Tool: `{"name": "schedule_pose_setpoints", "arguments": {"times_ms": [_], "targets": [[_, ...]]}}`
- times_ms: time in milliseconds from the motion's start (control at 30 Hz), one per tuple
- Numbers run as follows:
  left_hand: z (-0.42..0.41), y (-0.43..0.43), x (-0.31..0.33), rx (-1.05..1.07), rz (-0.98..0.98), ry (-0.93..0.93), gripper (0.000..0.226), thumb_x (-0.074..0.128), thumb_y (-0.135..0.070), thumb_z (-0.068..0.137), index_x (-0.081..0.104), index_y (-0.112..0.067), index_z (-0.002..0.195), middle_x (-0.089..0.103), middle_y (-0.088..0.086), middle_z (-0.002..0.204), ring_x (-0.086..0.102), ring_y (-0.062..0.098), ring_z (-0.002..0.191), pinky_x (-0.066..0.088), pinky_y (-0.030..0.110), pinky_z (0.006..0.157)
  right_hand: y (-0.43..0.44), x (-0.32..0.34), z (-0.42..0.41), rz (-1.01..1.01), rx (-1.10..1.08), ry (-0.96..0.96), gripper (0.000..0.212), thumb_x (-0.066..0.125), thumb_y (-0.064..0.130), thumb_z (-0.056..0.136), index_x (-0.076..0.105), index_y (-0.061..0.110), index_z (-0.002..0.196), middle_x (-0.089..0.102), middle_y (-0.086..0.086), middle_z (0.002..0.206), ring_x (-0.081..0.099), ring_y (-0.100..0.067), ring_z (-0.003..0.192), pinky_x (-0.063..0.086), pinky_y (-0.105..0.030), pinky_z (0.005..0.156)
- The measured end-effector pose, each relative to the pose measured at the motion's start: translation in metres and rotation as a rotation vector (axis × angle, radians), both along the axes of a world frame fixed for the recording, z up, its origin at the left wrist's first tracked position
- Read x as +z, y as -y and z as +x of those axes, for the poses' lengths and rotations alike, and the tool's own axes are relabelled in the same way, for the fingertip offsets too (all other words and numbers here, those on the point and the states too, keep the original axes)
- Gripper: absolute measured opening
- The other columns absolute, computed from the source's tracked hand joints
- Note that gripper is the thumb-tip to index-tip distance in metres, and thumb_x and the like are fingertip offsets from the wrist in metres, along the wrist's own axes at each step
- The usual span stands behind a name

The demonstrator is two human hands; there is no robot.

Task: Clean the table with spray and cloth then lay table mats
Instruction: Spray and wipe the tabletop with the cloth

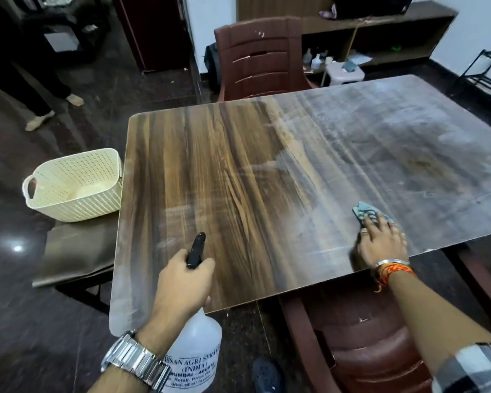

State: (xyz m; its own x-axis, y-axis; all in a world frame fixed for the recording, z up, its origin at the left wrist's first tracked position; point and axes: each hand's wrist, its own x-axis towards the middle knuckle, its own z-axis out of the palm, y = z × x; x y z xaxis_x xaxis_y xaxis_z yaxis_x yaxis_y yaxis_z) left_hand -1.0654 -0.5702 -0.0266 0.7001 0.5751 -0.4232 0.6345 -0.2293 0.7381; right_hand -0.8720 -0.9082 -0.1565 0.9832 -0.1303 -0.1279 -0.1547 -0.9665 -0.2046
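Here the left hand [182, 282] has its grip clamped on the spray bottle [196, 353], nozzle aimed over the surface [238, 171] to wet it. Right of the bottle, the right hand [381, 241] presses flat on the cloth [364, 215], likely for wiping; no mats show.

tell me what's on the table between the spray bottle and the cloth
Nothing: in the head view, only bare wood-grain table with faint hazy smears lies between the spray bottle and the cloth.
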Motion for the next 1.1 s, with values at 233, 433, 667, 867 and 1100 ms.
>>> {"name": "schedule_pose_setpoints", "arguments": {"times_ms": [233,433,667,867,1100], "targets": [[0.070,0.037,-0.002,-0.144,-0.001,0.002,0.013,0.057,-0.019,0.090,0.055,-0.006,0.085,0.060,0.004,0.063,0.066,0.022,0.049,0.042,0.023,0.043,-0.016,-0.002,0.013,-0.033,-0.068,0.047,0.052,0.038,0.041,0.089,0.042,0.033,0.140,0.032,0.001,0.154,0.028,-0.031,0.139,0.013,-0.047,0.117],[0.163,0.095,0.003,-0.318,0.011,-0.023,0.014,0.056,-0.023,0.088,0.056,-0.012,0.081,0.064,0.003,0.062,0.075,0.031,0.062,0.042,0.029,0.053,-0.021,-0.001,0.037,-0.054,-0.021,0.058,0.058,0.033,0.044,0.082,0.048,0.031,0.137,0.039,0.001,0.150,0.032,-0.030,0.137,0.017,-0.047,0.116],[0.225,0.146,-0.006,-0.490,0.029,-0.089,0.021,0.053,-0.028,0.082,0.061,-0.012,0.070,0.073,0.008,0.061,0.074,0.031,0.073,0.051,0.033,0.065,-0.015,-0.003,0.048,0.008,-0.016,0.046,0.053,0.031,0.042,0.089,0.043,0.032,0.140,0.034,0.004,0.153,0.026,-0.026,0.141,0.015,-0.046,0.117],[0.247,0.166,-0.017,-0.677,-0.023,-0.159,0.024,0.052,-0.033,0.068,0.059,-0.010,0.069,0.071,0.014,0.072,0.072,0.036,0.075,0.050,0.032,0.062,0.016,-0.007,0.059,0.013,-0.170,0.038,0.053,0.033,0.037,0.093,0.032,0.034,0.146,0.023,0.005,0.157,0.018,-0.027,0.145,0.009,-0.044,0.118],[0.282,0.147,-0.021,-0.699,0.009,-0.135,0.022,0.057,-0.027,0.082,0.059,-0.010,0.068,0.074,0.015,0.079,0.070,0.035,0.080,0.044,0.029,0.063,0.036,0.001,0.081,0.283,-0.449,0.209,0.056,0.041,0.040,0.088,0.045,0.022,0.141,0.038,-0.005,0.151,0.029,-0.024,0.141,0.015,-0.043,0.119]]}}
